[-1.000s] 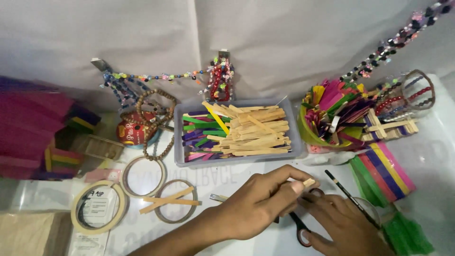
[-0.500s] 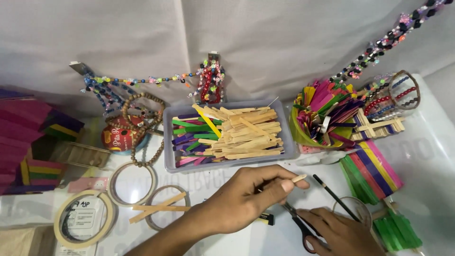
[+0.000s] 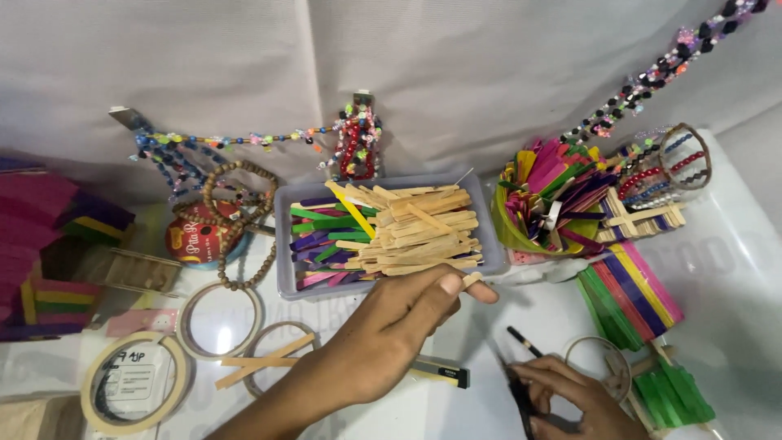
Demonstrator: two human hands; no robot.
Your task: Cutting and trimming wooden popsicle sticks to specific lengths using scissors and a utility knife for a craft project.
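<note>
My left hand [image 3: 383,338] reaches up from the lower left to the front edge of a grey tray [image 3: 284,244] of plain and coloured craft sticks. A short wooden stick piece [image 3: 472,279] is pinched between its thumb and fingertips. My right hand [image 3: 570,399] rests at the bottom right, closed on black scissors [image 3: 521,342], whose blade points up and left. A black-tipped yellow tool [image 3: 444,372] lies on the table between the two hands.
Tape rolls [image 3: 134,383] and rings with two crossed sticks [image 3: 257,365] lie at the left. A green cup of coloured sticks [image 3: 521,232], flat stick panels [image 3: 635,289] and beaded strings [image 3: 252,140] surround the tray. Stacked coloured pieces [image 3: 49,236] sit far left.
My left hand has moved up from beside the scissors to the tray's front edge with the stick piece. My right hand has dropped lower in view with the scissors.
</note>
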